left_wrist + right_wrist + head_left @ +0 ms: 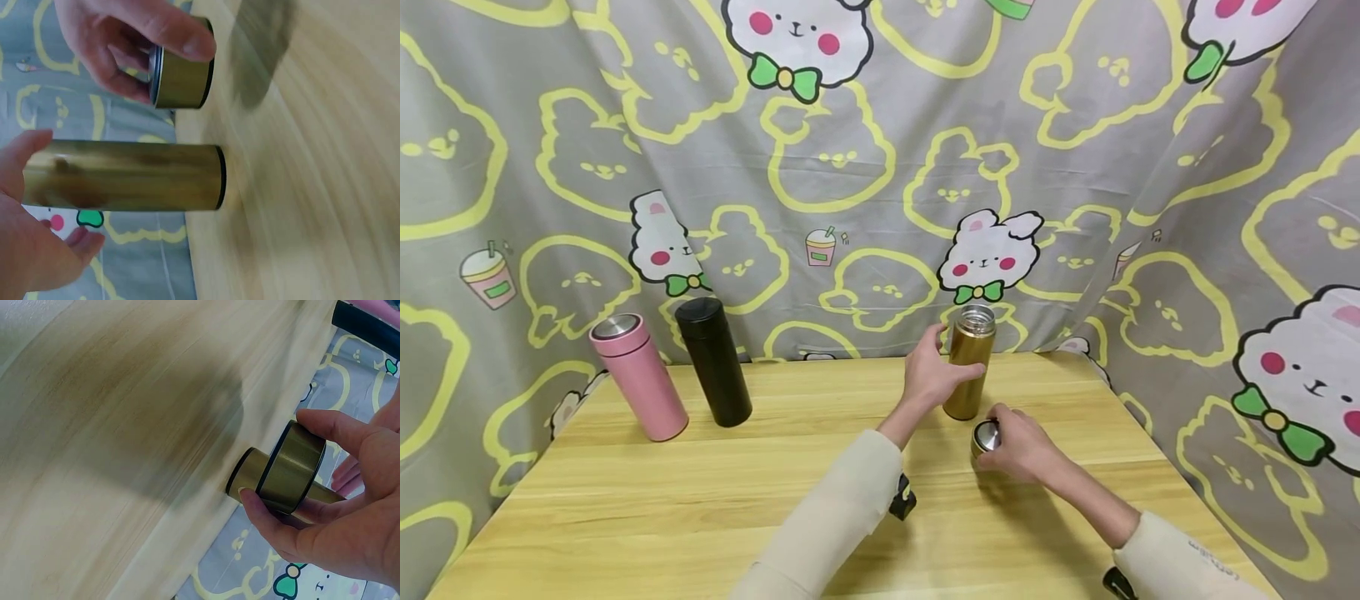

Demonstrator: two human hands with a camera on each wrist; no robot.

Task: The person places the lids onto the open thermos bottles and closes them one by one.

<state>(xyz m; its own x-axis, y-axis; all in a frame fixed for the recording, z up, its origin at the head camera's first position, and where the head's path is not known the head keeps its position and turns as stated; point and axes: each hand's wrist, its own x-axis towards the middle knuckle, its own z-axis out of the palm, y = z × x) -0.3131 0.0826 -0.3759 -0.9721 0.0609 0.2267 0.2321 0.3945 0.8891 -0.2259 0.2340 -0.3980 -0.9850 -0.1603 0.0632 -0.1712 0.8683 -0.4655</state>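
Note:
A gold thermos bottle stands upright on the wooden table, its mouth uncovered. My left hand is around its upper part with thumb and fingers spread; in the left wrist view a gap shows between the fingers and the bottle's side. Just in front and to the right, my right hand pinches the round gold lid by its sides, its silver top facing up. A shadow lies on the table near the lid; whether the lid touches the wood I cannot tell.
On the left of the table stand a pink thermos with a silver-topped lid and a black thermos, both capped. A patterned grey curtain hangs behind the table and along its sides.

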